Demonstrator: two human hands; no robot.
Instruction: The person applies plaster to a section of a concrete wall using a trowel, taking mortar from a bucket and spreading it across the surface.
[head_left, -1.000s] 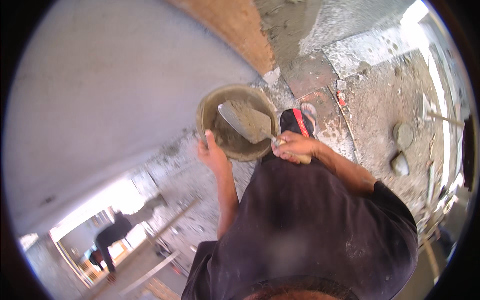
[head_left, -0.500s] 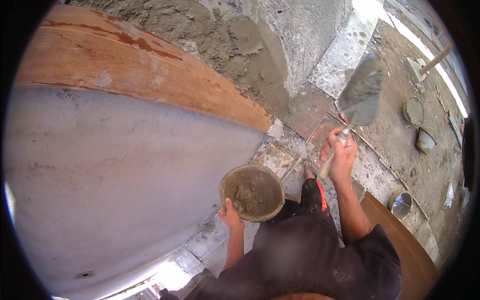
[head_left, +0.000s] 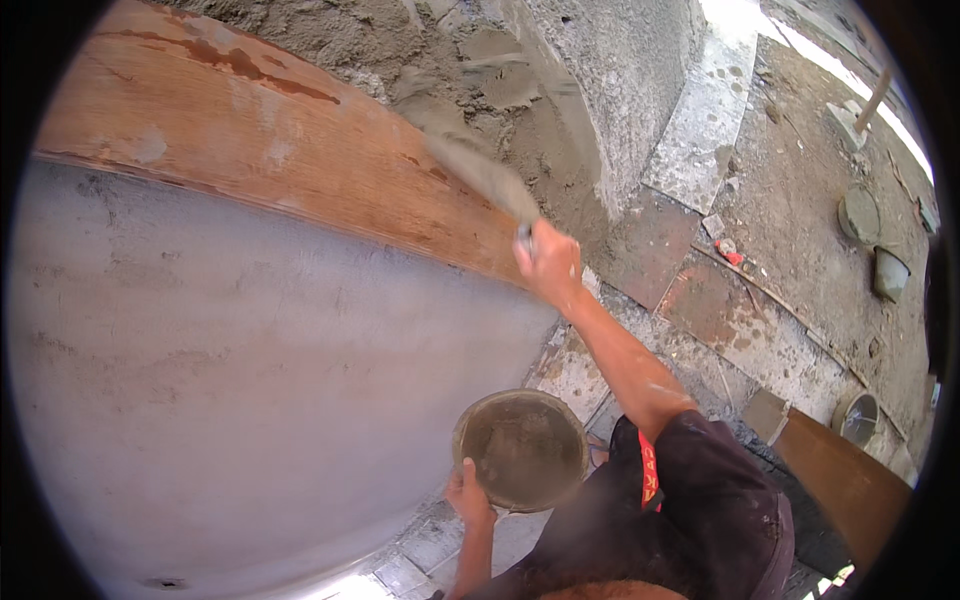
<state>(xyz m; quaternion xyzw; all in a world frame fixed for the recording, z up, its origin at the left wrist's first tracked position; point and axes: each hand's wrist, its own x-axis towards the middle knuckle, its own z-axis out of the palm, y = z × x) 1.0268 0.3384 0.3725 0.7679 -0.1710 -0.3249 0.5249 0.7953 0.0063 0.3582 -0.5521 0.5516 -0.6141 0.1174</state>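
1. Gripping bucket (head_left: 522, 402) by left side of rim with left hand (head_left: 472, 497), with thumb over edge.
2. Holding grey-brown mortar (head_left: 522, 462) inside bucket, right of thumb.
3. Closed around handle of trowel (head_left: 488, 180) with right hand (head_left: 550, 262), well above bucket.
4. Pointing blurred blade up-left from fist, over upper edge of orange-brown board (head_left: 280, 150), beside rough plaster (head_left: 550, 135); cannot tell if touching.

On the dirt ground (head_left: 800, 190) at right, a round grey container (head_left: 859, 215) lies just beside a pale pail (head_left: 890, 274); farther up, a wooden handle (head_left: 874, 98) slants from a flat head. A small red scrap (head_left: 731, 254) lies near a long thin strip (head_left: 822, 346); another bucket (head_left: 856, 420) sits above a brown panel (head_left: 840, 468).
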